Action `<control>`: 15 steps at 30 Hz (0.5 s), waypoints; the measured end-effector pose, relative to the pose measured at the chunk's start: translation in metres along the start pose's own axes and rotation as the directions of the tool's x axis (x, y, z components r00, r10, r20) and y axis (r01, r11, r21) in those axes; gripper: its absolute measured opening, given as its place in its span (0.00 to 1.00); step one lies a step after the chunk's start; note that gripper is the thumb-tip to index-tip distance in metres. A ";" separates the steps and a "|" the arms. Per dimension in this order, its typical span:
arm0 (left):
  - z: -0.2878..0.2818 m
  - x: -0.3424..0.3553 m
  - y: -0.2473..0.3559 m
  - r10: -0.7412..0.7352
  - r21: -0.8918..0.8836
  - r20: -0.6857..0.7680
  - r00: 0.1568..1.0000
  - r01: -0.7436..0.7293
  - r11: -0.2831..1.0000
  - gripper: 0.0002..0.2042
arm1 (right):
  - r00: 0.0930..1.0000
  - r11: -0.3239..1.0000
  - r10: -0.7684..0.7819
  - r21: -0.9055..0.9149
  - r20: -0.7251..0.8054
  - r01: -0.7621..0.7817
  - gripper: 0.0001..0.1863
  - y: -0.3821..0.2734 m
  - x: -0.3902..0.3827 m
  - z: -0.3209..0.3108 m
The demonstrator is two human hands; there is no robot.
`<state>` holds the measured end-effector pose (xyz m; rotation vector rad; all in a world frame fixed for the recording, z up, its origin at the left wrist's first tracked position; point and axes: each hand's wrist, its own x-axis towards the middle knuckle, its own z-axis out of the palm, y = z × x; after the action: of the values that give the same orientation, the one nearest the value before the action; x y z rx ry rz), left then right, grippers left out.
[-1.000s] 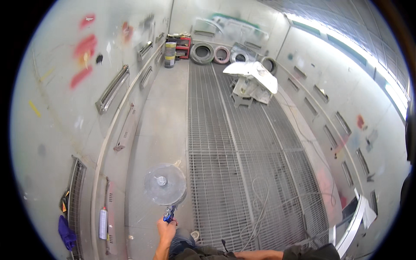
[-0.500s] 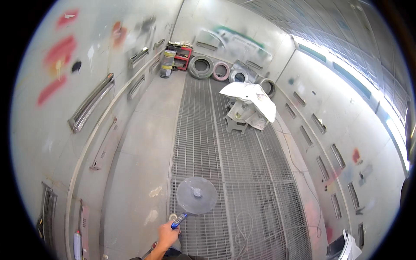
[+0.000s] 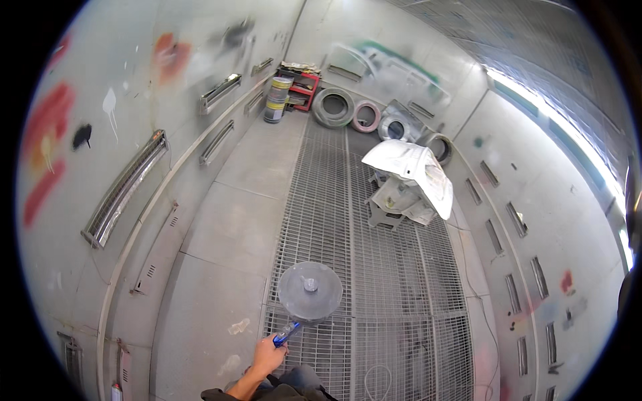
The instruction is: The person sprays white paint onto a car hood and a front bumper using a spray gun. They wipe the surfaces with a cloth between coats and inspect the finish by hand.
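Note:
My left hand (image 3: 269,356) is closed around a spray gun (image 3: 286,333) with a blue body, held low in front of me at the lower middle. On top of the gun sits a round, translucent grey cup (image 3: 310,294) with a small raised cap at its centre. It hides part of the floor grating below. The gun's nozzle and trigger do not show clearly. My right hand is out of view. Farther ahead, a white, curved body panel (image 3: 408,167) rests on a grey stool-like stand (image 3: 385,217), well apart from the gun.
Metal grating (image 3: 321,194) runs ahead between plain floor strips. Several tires (image 3: 333,108) lean at the far wall, beside a red shelf (image 3: 306,91) and stacked cans (image 3: 277,100). A thin cable (image 3: 483,307) trails along the right. Metal fixtures (image 3: 127,187) stick out from the left wall.
The view has shifted forward and a little to the left. The white panel and stand look larger and farther right. My left hand still holds the spray gun low in front.

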<state>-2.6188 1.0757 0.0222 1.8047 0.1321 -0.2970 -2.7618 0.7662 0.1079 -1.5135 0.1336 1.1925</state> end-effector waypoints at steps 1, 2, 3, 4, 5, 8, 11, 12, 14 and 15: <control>0.000 0.015 -0.006 -0.022 -0.014 -0.036 0.999 0.022 1.000 0.03 | 0.999 1.000 -0.012 -0.022 0.031 0.012 0.21 -0.022 0.017 -0.017; 0.001 0.031 -0.013 -0.035 -0.033 -0.060 0.998 0.033 0.999 0.03 | 0.999 0.999 -0.019 -0.047 0.047 0.021 0.20 -0.040 0.031 -0.034; 0.002 0.049 -0.017 -0.047 -0.050 -0.081 0.996 0.043 0.998 0.03 | 0.997 0.997 -0.025 -0.074 0.067 0.030 0.20 -0.055 0.046 -0.051; 0.000 0.065 -0.013 -0.060 -0.040 -0.105 0.993 0.056 0.998 0.03 | 0.996 0.994 -0.034 -0.102 0.082 0.042 0.19 -0.067 0.061 -0.069; -0.002 0.080 -0.006 -0.071 -0.029 -0.128 0.989 0.068 0.997 0.03 | 0.995 0.991 -0.040 -0.126 0.094 0.052 0.18 -0.076 0.077 -0.086; 0.003 0.143 0.003 -0.031 0.094 -0.185 0.982 0.049 0.994 0.02 | 0.991 0.977 -0.054 -0.197 0.121 0.077 0.16 -0.088 0.119 -0.148; 0.013 0.210 0.020 -0.011 0.132 -0.221 0.975 0.041 0.990 0.03 | 0.985 0.962 -0.056 -0.256 0.161 0.096 0.14 -0.089 0.152 -0.219; 0.014 0.233 0.036 -0.028 0.103 -0.234 0.972 0.054 0.993 0.03 | 0.985 0.960 -0.059 -0.261 0.165 0.101 0.14 -0.094 0.156 -0.241; 0.020 0.280 0.059 -0.062 0.022 -0.250 0.966 0.070 0.997 0.04 | 0.986 0.983 -0.065 -0.159 0.156 0.090 0.13 -0.105 0.162 -0.285; 0.015 0.298 0.072 -0.068 0.046 -0.261 0.963 0.083 0.995 0.04 | 0.985 0.995 -0.098 0.041 0.140 0.093 0.13 -0.165 0.148 -0.290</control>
<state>-2.3168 1.0232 0.0058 1.8918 0.3812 -0.1181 -2.4124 0.6690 0.0655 -1.3854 -0.0137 1.2100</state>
